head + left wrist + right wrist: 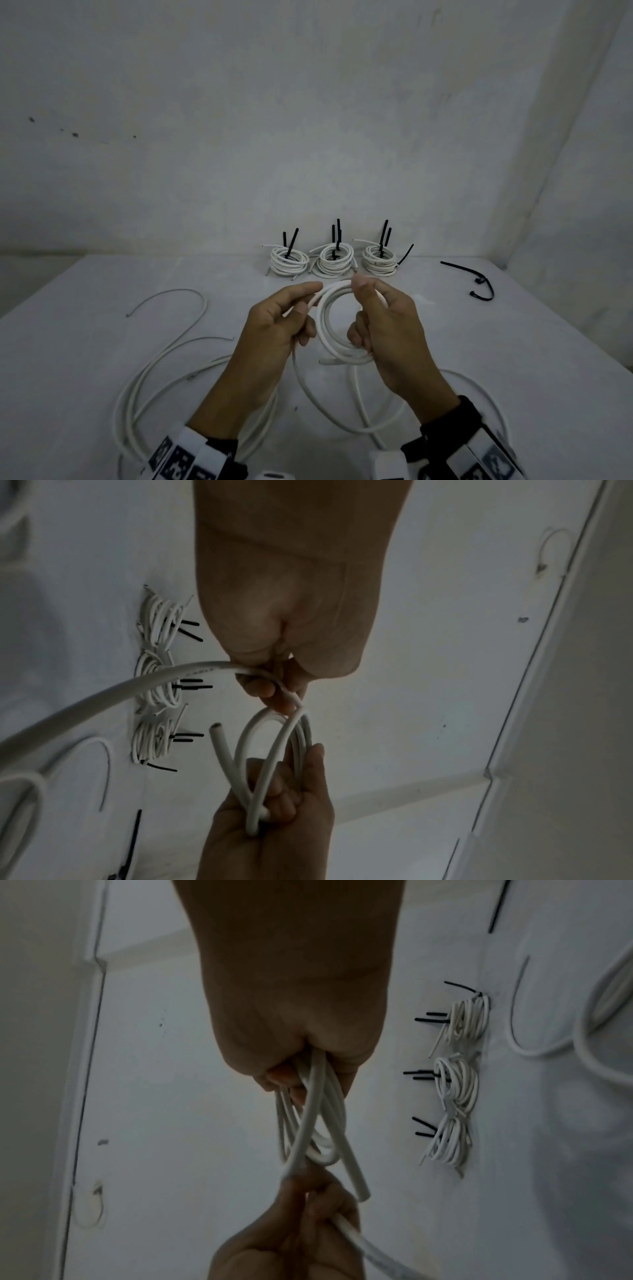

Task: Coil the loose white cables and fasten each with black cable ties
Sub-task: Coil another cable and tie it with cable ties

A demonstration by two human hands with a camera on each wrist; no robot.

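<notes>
A thick white cable is partly wound into a coil held above the table. My right hand grips the coil's right side, thumb on top, fingers curled through the loops. My left hand pinches the running strand of the same cable at the coil's left edge. The cable's cut end sticks out of the coil. The uncoiled length hangs down to the table in front of me.
Three finished coils with black ties stand in a row at the table's far edge. Loose black cable ties lie at the right. More loose white cables spread over the left of the table.
</notes>
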